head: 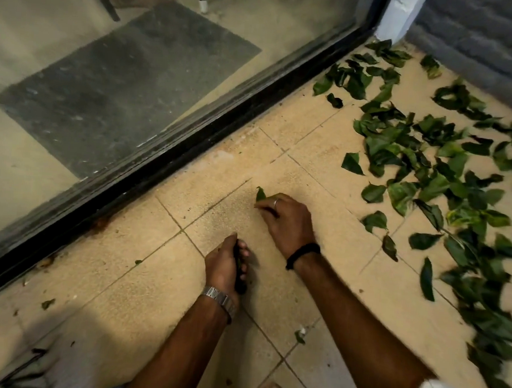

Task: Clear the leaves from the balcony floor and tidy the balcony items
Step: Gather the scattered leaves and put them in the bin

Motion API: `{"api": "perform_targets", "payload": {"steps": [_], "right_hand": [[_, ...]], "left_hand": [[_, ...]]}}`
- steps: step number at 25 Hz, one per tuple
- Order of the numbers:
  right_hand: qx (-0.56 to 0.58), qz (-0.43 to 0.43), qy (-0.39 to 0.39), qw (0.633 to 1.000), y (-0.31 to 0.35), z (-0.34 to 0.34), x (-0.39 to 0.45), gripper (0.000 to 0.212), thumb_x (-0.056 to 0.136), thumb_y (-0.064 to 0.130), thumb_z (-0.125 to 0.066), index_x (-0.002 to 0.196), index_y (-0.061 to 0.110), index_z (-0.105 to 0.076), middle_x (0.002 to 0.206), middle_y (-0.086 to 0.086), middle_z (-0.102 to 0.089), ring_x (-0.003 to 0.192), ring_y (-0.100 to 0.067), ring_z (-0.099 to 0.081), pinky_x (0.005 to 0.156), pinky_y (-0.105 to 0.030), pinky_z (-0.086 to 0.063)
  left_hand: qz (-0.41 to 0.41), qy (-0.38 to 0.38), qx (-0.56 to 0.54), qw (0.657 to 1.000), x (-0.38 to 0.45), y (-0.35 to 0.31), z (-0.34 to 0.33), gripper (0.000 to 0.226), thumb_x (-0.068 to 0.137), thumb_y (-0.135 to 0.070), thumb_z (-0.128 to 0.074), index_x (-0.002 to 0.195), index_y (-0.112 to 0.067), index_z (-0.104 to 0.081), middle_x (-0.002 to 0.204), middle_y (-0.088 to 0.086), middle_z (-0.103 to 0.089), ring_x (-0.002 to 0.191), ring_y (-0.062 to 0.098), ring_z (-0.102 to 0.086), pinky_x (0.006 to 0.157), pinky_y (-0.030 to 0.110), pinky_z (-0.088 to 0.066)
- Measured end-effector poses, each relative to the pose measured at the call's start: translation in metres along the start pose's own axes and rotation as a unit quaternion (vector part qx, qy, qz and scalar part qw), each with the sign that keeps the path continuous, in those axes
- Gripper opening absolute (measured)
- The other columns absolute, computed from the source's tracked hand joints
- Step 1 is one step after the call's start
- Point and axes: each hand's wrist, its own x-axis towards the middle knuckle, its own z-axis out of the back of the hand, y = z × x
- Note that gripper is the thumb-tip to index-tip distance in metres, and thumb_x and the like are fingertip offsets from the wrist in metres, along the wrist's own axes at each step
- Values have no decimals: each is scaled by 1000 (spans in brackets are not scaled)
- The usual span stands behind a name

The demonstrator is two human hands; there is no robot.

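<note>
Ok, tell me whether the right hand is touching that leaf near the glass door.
Touching. The head view shows the right hand pinching the leaf at its fingertips, the leaf's tip poking up above them.

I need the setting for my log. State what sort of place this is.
Probably a home balcony: a tiled floor strewn with leaves runs along a sliding glass door, with an indoor mat behind the glass. Both hands, left hand and right hand, hold leaves.
</note>
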Motion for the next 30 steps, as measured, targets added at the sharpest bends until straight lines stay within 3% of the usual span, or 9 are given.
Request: {"api": "perform_targets", "payload": {"steps": [6, 9, 12, 15, 17, 21, 24, 27, 30], "right_hand": [[26, -23, -69, 997, 28, 19, -107, 21, 88, 5, -66, 102, 18, -76, 104, 3, -74, 100, -10, -63, 89, -24, -51], [-45, -95, -36, 994, 11, 36, -125, 24, 90, 6, -60, 106, 15, -76, 107, -3, -74, 105, -21, -61, 91, -36, -52], [-21, -78, 23, 996, 2, 60, -138, 33, 92, 16, -50, 113, 14, -74, 109, -7, -74, 101, -25, -66, 87, -38, -55], [68, -127, -106, 984, -27, 96, -143, 26, 95, 13, -57, 114, 18, -75, 111, 2, -74, 102, -9, -68, 90, -33, -56], [-23, -172, -179, 968, -65, 122, -137, 29, 93, 6, -59, 115, 18, -73, 120, 2, -70, 108, -10, -65, 96, -32, -54], [-246, -205, -34, 947, -121, 138, -119, 42, 93, 7, -57, 135, 13, -60, 152, -5, -44, 133, -27, -43, 113, -35, -35], [-295, -171, 1, 940, -130, 134, -114, 37, 95, 4, -54, 131, 12, -64, 136, -6, -60, 119, -26, -56, 102, -33, -45], [-148, -164, -108, 969, -112, 131, -123, 19, 91, 8, -66, 106, 16, -76, 103, -1, -71, 92, -16, -67, 85, -31, -56], [15, -182, -157, 971, -77, 120, -132, 21, 86, 6, -72, 102, 19, -75, 99, 7, -73, 89, -5, -69, 83, -24, -58]], "left_hand": [[20, 66, -28, 997, 4, 30, -39, 29, 99, -30, -48, 79, -18, -64, 76, 4, -67, 88, 33, -66, 69, 28, -52], [57, 115, -64, 990, -13, 49, -64, 38, 99, -33, -48, 70, -13, -60, 71, 7, -66, 73, 25, -63, 80, 35, -50], [-15, 28, 22, 999, -19, 62, -88, 31, 93, -28, -61, 66, -12, -64, 62, 3, -65, 63, 22, -61, 70, 32, -51], [-22, -20, 21, 999, -25, 57, -116, 30, 91, -31, -63, 66, -14, -63, 57, 0, -60, 51, 20, -57, 53, 27, -49], [9, 32, -8, 999, -33, 52, -136, 36, 94, -29, -59, 61, -19, -50, 47, -4, -45, 38, 14, -41, 42, 19, -34], [64, 128, 0, 990, -44, 58, -156, 39, 97, -29, -56, 61, -22, -42, 51, -6, -41, 38, 10, -37, 38, 16, -28], [83, 154, 26, 984, -42, 65, -160, 38, 99, -31, -55, 64, -18, -49, 63, 0, -62, 53, 14, -61, 39, 17, -38], [71, 172, 49, 981, -43, 69, -165, 36, 101, -33, -52, 73, -13, -62, 86, 6, -77, 85, 25, -72, 55, 25, -51], [33, 167, 88, 981, -47, 72, -168, 41, 100, -34, -53, 68, -13, -69, 88, 10, -77, 84, 29, -72, 75, 35, -58]]}}
